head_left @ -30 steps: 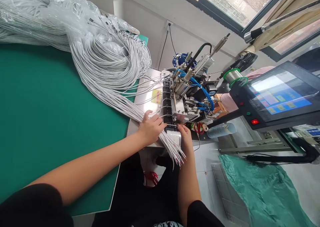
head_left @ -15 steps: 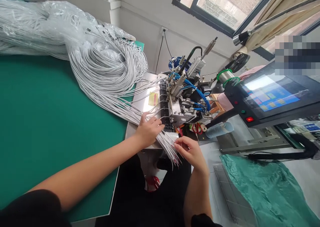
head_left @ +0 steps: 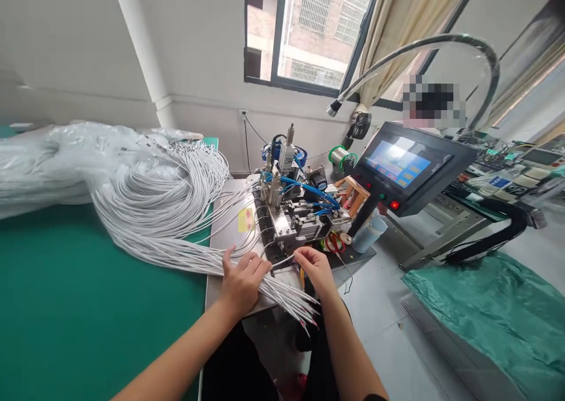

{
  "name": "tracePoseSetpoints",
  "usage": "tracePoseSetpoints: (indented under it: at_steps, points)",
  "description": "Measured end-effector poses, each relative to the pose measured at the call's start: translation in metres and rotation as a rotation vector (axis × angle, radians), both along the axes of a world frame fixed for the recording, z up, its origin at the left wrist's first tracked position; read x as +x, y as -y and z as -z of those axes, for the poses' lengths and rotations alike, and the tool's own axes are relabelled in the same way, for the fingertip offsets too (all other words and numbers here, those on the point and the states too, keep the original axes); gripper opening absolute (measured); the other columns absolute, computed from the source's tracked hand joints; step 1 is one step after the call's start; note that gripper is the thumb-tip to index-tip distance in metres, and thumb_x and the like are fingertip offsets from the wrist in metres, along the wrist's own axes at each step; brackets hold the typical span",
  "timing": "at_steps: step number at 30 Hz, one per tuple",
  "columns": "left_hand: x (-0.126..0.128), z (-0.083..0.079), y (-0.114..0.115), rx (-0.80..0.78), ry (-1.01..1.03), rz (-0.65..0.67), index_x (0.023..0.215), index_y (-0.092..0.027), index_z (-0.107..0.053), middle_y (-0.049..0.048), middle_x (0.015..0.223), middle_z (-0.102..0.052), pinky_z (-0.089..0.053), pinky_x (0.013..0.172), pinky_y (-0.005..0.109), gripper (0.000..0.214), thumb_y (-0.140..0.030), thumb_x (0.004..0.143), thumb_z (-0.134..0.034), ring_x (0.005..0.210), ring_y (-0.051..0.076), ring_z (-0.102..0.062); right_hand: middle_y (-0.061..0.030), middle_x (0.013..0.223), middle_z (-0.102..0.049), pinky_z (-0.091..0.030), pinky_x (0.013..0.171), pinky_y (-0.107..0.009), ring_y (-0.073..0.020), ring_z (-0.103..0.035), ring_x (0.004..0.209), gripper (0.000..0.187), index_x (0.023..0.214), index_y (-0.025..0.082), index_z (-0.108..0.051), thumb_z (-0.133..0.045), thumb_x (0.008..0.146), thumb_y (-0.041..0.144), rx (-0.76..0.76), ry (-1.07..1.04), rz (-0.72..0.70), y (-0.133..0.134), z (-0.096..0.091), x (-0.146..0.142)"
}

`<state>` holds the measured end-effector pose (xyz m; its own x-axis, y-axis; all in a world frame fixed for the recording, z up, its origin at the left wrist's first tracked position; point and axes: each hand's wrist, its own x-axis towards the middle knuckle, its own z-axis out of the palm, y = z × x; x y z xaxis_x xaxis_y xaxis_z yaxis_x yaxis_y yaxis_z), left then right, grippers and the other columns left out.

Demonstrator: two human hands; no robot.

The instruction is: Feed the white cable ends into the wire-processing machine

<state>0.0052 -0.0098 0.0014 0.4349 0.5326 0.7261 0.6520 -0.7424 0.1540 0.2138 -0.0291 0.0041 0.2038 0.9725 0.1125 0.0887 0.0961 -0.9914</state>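
Note:
My left hand lies fingers-down on a bundle of thin white cables at the edge of the metal machine plate, holding them flat. My right hand pinches the end of a single white cable pulled out of the bundle, just in front of the soldering machine and its black slotted fixture. The cable ends hang over the plate's front edge, with reddish stripped tips.
A big heap of white cables in clear plastic covers the green mat at the left. A touch-screen control panel stands to the right on an arm. A solder spool, a cup and a green sheet on the floor lie nearby.
The head camera has tipped up and levelled, showing the window. My right hand has drawn one cable out of the bundle and brought it up toward the fixture; my left hand stays on the bundle.

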Motion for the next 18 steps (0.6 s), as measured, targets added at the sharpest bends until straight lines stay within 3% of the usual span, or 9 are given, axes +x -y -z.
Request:
tracePoseSetpoints:
  at_steps: [4,9,18]
  points:
    - [0.002,0.000,0.000,-0.023,0.005,0.009,0.084,-0.022,-0.064,-0.0013,0.073,-0.067,-0.012,0.109,0.049,0.023,-0.012,0.090,-0.045,0.087,0.016,-0.062,-0.0024,0.068,-0.065,-0.027,0.046,-0.023,-0.0082,-0.039,0.048,0.030,0.081,0.016,-0.069,-0.070,0.075,0.046,-0.012,-0.142,-0.067,-0.004,-0.005,-0.008]
    - [0.004,-0.004,0.001,-0.028,-0.032,-0.013,0.082,-0.022,-0.064,-0.0006,0.071,-0.066,-0.015,0.107,0.049,0.023,-0.011,0.089,-0.045,0.085,0.018,-0.060,-0.0033,0.069,-0.068,-0.019,0.044,-0.022,-0.0054,-0.029,0.044,0.033,0.084,0.016,-0.072,-0.071,0.074,0.047,-0.022,-0.225,-0.195,-0.006,-0.010,-0.005]
    - [0.004,-0.002,-0.002,-0.086,-0.094,-0.011,0.083,-0.023,-0.061,-0.0013,0.076,-0.066,-0.014,0.107,0.051,0.024,-0.004,0.078,-0.048,0.087,0.019,-0.060,-0.0072,0.075,-0.070,-0.015,0.043,-0.023,-0.0048,-0.027,0.043,0.038,0.089,0.014,-0.073,-0.071,0.074,0.049,-0.078,-0.232,-0.305,-0.010,0.001,0.011]
